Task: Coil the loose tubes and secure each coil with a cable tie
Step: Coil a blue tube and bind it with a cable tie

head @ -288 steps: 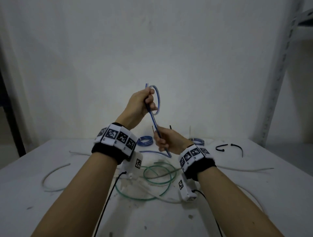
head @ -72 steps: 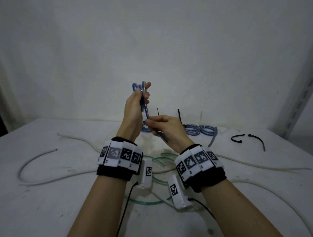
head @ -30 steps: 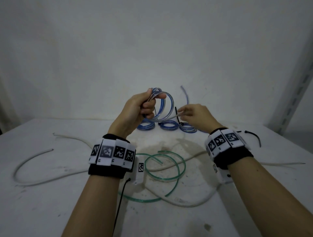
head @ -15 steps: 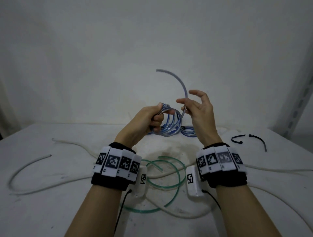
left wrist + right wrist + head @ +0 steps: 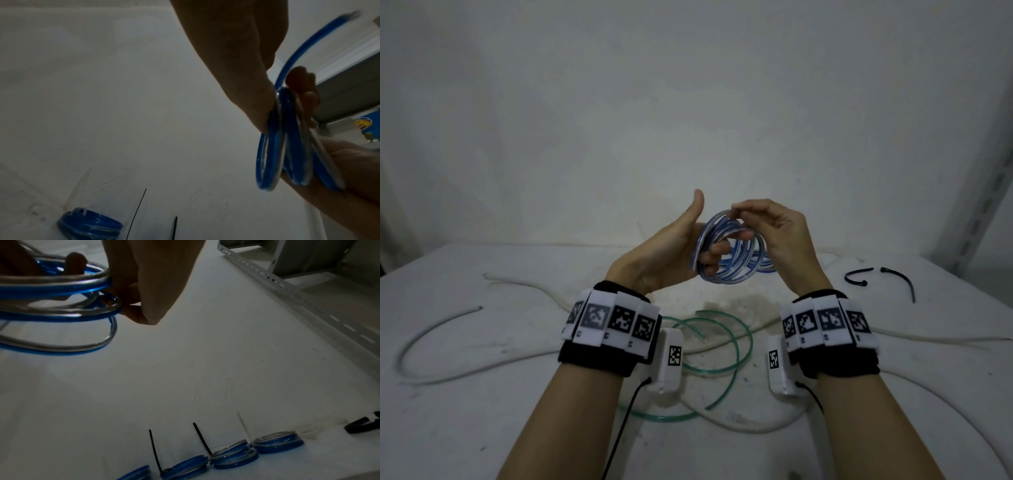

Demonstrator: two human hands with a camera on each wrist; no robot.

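In the middle of the head view we hold up the blue tube coil between our hands, above the white table. Our left hand has its thumb up and its fingers curled through the rings. Our right hand pinches the top of the coil with its fingertips. Only the right wrist view shows the tied blue coils in a row at the bottom, with black cable ties sticking up.
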